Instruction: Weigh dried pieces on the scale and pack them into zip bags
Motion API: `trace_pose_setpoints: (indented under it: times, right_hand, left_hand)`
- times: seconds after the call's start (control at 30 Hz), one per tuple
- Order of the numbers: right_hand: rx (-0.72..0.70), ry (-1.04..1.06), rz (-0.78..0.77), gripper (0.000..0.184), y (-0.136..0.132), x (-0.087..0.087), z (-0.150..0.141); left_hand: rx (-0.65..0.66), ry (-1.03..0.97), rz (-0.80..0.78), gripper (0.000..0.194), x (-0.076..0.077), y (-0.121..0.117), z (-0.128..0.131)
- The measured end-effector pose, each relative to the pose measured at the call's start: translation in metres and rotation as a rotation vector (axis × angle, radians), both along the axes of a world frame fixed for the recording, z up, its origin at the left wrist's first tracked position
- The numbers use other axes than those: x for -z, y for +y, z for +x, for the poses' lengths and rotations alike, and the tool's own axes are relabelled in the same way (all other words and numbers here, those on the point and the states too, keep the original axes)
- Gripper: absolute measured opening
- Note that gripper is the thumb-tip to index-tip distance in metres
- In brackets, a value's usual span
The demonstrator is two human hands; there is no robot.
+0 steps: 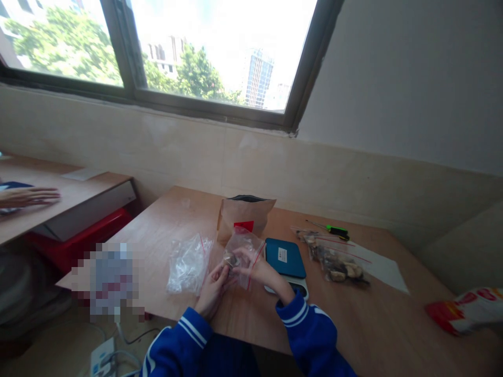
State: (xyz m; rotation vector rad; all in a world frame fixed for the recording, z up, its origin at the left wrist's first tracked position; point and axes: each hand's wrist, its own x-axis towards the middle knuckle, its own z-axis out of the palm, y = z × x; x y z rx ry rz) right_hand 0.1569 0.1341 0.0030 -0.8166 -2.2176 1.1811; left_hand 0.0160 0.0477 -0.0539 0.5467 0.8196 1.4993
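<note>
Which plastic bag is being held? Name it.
The clear zip bag held by the left hand and right hand; the crumpled bag and the brown-filled bag lie on the table.

Clear zip bag (pixel 247 246), red-striped edge, upright, gripped between left hand (pixel 212 291) and right hand (pixel 260 270); brown chunk (pixel 231 259) inside, low, by grip.

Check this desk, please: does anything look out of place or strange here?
The screwdriver looks out of place: it lies on the wooden table, close to a plastic bag of brown dried pieces. Also, a pixelated patch at the table's near left corner hides whatever is there.
</note>
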Motion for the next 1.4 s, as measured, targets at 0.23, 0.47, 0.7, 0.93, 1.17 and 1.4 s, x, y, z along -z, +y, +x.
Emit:
trace_pose_setpoints:
  times: [0.23,0.47,0.7,0.93,1.17,1.4]
  right_hand:
    - [0.103,0.038,0.044,0.022,0.002,-0.005,0.003]
    - [0.214,0.149,0.014,0.023,0.019,-0.074,0.050]
    - [0.428,0.214,0.453,0.013,0.054,-0.153,0.030]
    - [0.278,-0.098,0.787,0.020,0.074,-0.134,-0.005]
    - [0.454,0.014,0.762,0.031,0.047,-0.117,0.015]
    - [0.507,0.079,0.090,0.068,-0.024,-0.051,0.034]
  left_hand:
    - [0.017,-0.031,-0.026,0.043,-0.006,-0.001,0.001]
    - [-0.002,-0.028,-0.072,0.048,-0.011,-0.002,0.000]
    - [0.007,-0.034,-0.084,0.047,-0.009,-0.002,-0.001]
    - [0.014,-0.045,-0.093,0.044,-0.007,-0.002,-0.001]
    - [0.032,-0.034,-0.111,0.048,-0.017,-0.004,-0.001]
    - [0.012,-0.070,-0.067,0.050,-0.024,-0.010,0.004]
